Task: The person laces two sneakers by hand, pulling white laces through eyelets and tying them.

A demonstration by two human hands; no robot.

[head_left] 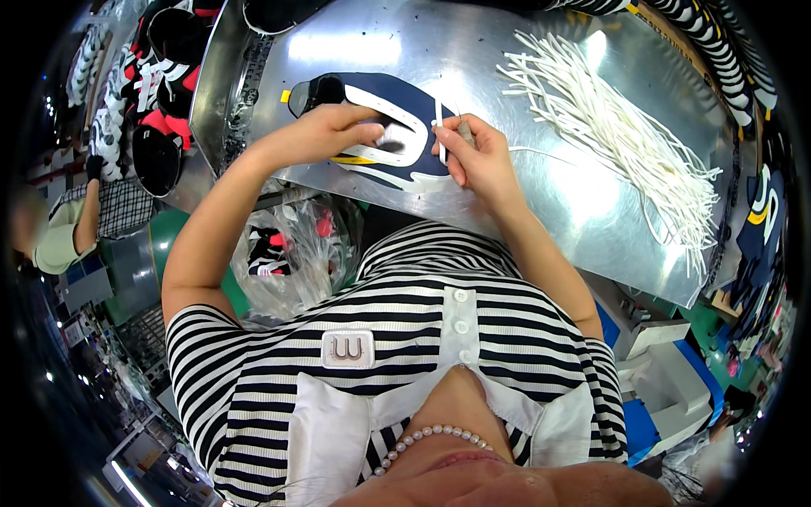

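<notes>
A navy shoe upper [414, 95] with a white U-shaped lace strip and a yellow accent lies on the metal table, its toe to the right. My left hand [325, 133] is over its collar end, fingers curled at the opening and thumb above; the fingertips are partly hidden. Between the thumb and fingers of my right hand [483, 160] is a white shoelace [439, 127], pinched at the toe side of the upper. A thin white strand runs from this hand toward the right.
A large bundle of white laces [608, 127] lies on the metal table [405, 207] at right. Red, black and white shoe uppers [165, 101] are piled at left; more hang in rows at far right. Below the table edge sits a clear plastic bag [308, 253]. Another person [63, 224] is at far left.
</notes>
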